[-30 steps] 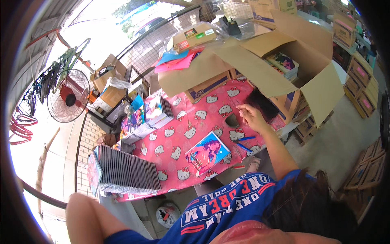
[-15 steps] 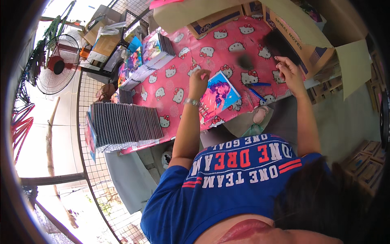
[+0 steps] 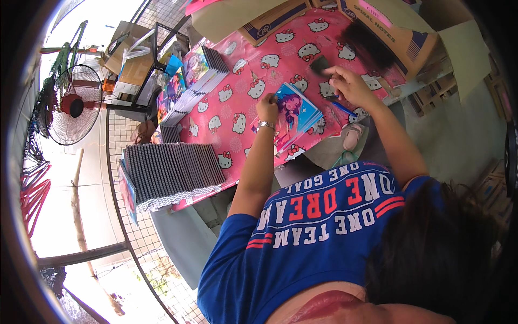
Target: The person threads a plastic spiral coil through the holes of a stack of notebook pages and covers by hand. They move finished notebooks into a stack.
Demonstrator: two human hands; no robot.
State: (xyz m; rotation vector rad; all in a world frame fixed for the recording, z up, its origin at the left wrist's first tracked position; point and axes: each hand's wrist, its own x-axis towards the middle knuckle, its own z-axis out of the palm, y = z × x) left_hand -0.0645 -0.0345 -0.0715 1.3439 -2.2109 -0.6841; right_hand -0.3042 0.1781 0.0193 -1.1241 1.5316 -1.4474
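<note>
On the pink patterned tablecloth lies a notebook (image 3: 292, 109) with a pink and blue cover showing a purple-haired figure; its right edge shows several fanned layers. My left hand (image 3: 267, 108) is closed at the notebook's upper left corner, its fingertips partly hidden. Just beyond the notebook's right side is my right hand (image 3: 346, 85), index finger stretched out and the other fingers loosely curled. Nothing shows in it. Its fingertip is close to a small blurred dark patch (image 3: 319, 65); whether they touch, I cannot tell. Blue pens (image 3: 345, 109) lie below that hand.
A long row of spiral notebooks (image 3: 175, 170) stands at the table's left front. More stacked notebooks (image 3: 208, 70) are behind it. Open cardboard boxes (image 3: 388, 32) line the far side and right corner. A fan (image 3: 75, 105) stands off to the left.
My right hand has moved left, toward the notebook and the dark patch. My left hand has closed at the notebook's corner. The notebook's right edge now shows separate layers.
</note>
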